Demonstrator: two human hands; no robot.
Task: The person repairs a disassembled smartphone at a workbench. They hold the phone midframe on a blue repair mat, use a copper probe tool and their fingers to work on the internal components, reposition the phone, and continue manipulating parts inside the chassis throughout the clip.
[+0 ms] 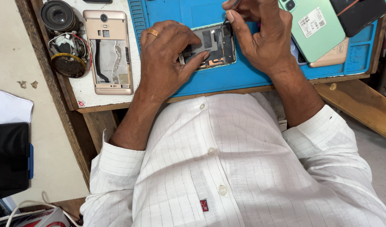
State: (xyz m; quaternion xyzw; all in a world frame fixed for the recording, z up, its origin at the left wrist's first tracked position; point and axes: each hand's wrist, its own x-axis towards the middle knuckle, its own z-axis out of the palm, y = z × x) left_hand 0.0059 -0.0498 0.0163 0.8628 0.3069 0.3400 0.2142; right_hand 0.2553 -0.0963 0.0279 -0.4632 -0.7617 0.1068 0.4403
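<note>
Opened phone on blue work mat.
Left hand clamps the phone's edge between fingers and thumb; right hand pinches a thin tool over it.

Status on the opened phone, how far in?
Done: back cover is off, the phone lies open on the blue mat, board exposed. In hand: left hand steadies it; right hand works a thin tool at its top edge. Left: parts remain inside; nothing removed lies beside it, so disassembly looks early.
</note>
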